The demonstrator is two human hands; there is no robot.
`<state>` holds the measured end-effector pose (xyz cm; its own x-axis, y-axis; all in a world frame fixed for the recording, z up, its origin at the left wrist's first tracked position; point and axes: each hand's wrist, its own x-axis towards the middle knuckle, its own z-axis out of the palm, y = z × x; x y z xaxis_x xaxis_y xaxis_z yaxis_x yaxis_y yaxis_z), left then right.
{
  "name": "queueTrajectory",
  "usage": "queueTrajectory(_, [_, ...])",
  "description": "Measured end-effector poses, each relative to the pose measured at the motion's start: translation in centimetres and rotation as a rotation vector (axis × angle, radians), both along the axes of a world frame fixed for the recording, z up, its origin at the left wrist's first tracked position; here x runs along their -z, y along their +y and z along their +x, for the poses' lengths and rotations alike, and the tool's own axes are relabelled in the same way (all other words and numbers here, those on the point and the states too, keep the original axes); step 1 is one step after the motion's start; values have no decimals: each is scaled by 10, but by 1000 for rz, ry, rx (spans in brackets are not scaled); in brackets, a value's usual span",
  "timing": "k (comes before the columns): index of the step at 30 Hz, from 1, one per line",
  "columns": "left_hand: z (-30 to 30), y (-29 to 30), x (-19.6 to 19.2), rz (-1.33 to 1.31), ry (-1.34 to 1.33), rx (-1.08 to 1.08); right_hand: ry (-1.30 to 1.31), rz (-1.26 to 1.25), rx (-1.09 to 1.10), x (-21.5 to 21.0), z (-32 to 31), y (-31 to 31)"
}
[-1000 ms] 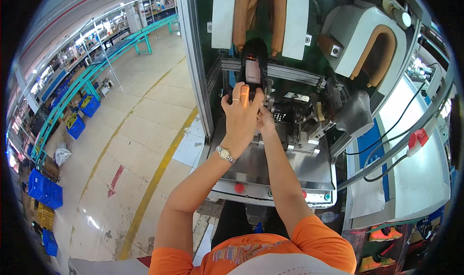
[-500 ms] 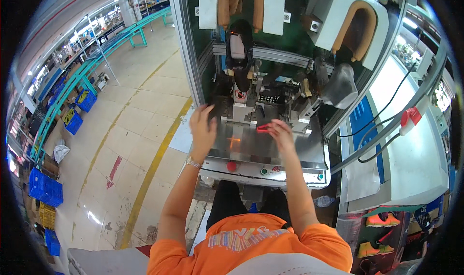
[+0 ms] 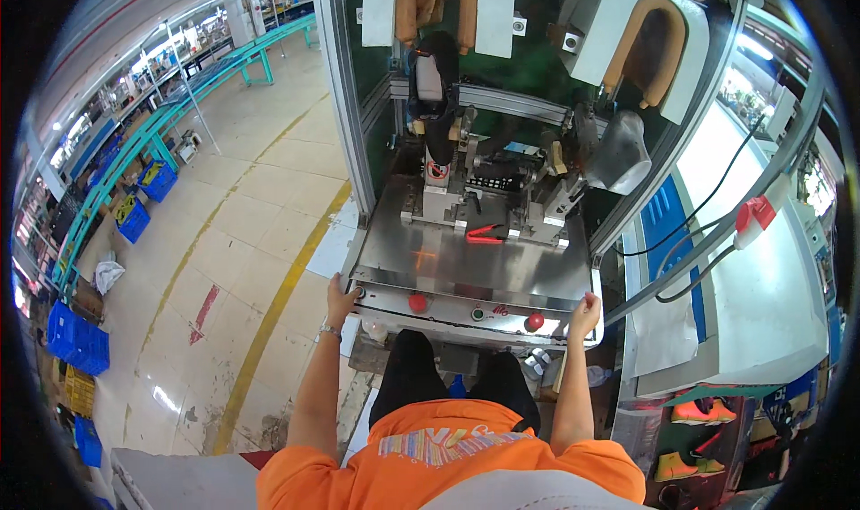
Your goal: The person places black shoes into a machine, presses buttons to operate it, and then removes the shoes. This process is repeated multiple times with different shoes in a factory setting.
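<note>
The left hand [image 3: 340,304], fingers spread and empty, and right hand [image 3: 584,316], curled, contents unclear, flank the crosswise control panel [image 3: 448,309]; beyond, nearer the left, a black shoe upper [image 3: 433,82] points lengthwise away

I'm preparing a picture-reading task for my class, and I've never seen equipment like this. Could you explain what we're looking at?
The pictures come from the left of two wide fisheye cameras on a worker's head, looking down, so straight edges bend near the rim. There is no robot, only two bare hands.

Ahead stands a machine with brown U-shaped pads and a dark shoe-shaped piece mounted upright below the left one. A red-handled tool lies on its metal plate.

The left hand is at the left end of the front panel, the right hand at the other end. Neither appears to hold anything.
</note>
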<state>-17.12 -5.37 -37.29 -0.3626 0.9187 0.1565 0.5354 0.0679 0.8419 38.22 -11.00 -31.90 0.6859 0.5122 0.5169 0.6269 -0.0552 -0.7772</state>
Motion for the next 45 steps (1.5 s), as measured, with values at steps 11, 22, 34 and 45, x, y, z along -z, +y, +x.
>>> queueTrajectory(11, [24, -18, -20, 61, 222, -159, -267, -37, -29, 9, -20, -10])
queueTrajectory(22, [45, -21, -23, 162, 239, -329, -216, -50, -44, 9, -19, -11])
queueTrajectory(34, [43, -20, -19, 158, 229, -336, -285, -57, -16, 2, -24, -12])
queueTrajectory(45, [44, -22, -25, 157, 253, -326, -322, -18, -18, 5, -22, -11])
